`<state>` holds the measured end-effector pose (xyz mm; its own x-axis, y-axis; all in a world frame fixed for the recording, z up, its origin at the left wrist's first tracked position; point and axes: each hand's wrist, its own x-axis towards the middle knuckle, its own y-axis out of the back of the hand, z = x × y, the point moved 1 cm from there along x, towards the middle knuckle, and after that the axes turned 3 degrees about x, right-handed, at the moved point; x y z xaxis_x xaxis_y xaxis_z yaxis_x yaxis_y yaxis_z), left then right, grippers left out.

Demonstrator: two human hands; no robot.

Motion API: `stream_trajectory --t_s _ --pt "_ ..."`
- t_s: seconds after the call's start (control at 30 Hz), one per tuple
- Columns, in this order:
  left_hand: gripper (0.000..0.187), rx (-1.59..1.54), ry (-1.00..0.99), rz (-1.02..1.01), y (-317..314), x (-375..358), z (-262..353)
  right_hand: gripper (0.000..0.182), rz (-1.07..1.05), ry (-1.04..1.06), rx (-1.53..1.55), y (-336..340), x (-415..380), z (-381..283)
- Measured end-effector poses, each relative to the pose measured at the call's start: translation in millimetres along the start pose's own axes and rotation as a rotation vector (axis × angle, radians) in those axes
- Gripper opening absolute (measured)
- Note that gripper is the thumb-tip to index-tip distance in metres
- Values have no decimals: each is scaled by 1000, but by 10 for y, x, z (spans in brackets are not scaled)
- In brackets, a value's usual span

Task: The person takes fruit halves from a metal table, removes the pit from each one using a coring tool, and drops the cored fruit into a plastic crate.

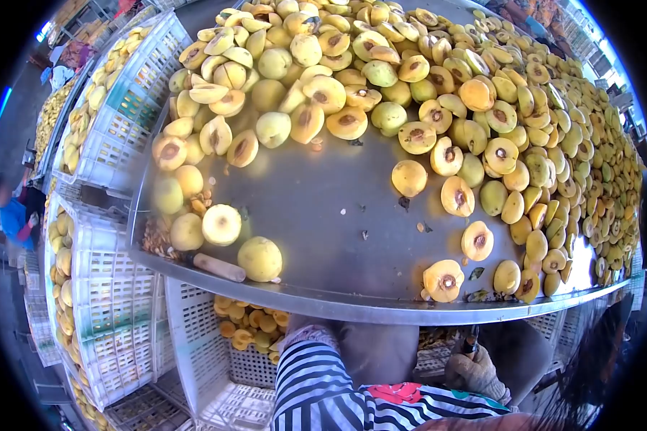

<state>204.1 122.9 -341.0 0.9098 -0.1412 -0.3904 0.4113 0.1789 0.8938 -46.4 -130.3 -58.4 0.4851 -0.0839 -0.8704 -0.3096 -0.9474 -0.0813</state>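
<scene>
Below the table's front edge, my right hand point(476, 372) wears a pale work glove, its fingers wrapped around a dark-handled tool point(470, 342). The table edge cuts off the tool's upper end, so its kind cannot be told. My left arm, in a striped sleeve point(313, 377), reaches under the table rim, and the left hand is hidden there. On the metal table point(316, 215) nearest me lie a cut yellow peach half point(443, 280), another half point(477, 241) and a whole-looking peach point(259, 259). Brown pits or pit hollows show in many halves.
A large heap of peach halves point(510, 154) covers the table's far and right sides. A wooden-handled tool point(219, 267) lies at the front left corner beside pit scraps point(162, 237). White plastic crates point(115, 287) of fruit stand at left, and a person in blue point(13, 219) is beyond.
</scene>
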Motion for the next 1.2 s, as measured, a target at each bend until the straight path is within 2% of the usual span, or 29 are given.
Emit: stream_trajectory --t_s 0.3,0.43,0.6,0.7,0.73,0.77,0.8,0.83,0.9,0.97,1.0,1.03,1.1,1.17,1.2 --pt "29 -41 -16 32 41 -31 -13 9 -62 121 -58 -40 -281 -53" --pt "29 -117 -42 80 160 -220 -103 15 -74 188 -107 -27 -450 27" --pt "29 -443 -178 238 571 -984 -346 15 -239 261 35 -85 -674 188" --pt "29 -772 -345 308 1027 -1750 -511 21 -198 386 -248 -81 -918 113" --pt "29 -852 -332 274 1182 -2044 -540 26 -196 507 -340 -34 -900 171" --pt "29 -928 -313 242 1367 -2337 -541 27 -205 540 -372 -7 -925 187" --pt "29 -840 30 74 1771 -2786 -330 27 -211 574 -404 18 -957 177" --pt "24 -1078 55 40 1844 -3044 -352 27 -219 606 -438 36 -969 185" --pt "25 -1294 2 -7 2075 -3422 -236 27 -215 627 -503 43 -894 253" --pt "29 -1406 -180 -167 2293 -3628 -61 28 -182 567 -587 21 -857 289" --pt "31 -1457 -271 -252 2431 -3720 86 24 -229 613 -415 38 -691 464" --pt "33 -1588 -343 -305 2560 -3869 453 22 -347 456 -130 42 -627 510" --pt "34 -1669 -460 -437 2473 -3861 745 20 -566 122 431 50 -656 510" --pt "34 -1419 -371 -407 2283 -3763 1000 19 -537 232 468 16 -870 415" --pt "32 -1366 -549 -451 2078 -3655 1172 19 -552 286 470 16 -942 392"
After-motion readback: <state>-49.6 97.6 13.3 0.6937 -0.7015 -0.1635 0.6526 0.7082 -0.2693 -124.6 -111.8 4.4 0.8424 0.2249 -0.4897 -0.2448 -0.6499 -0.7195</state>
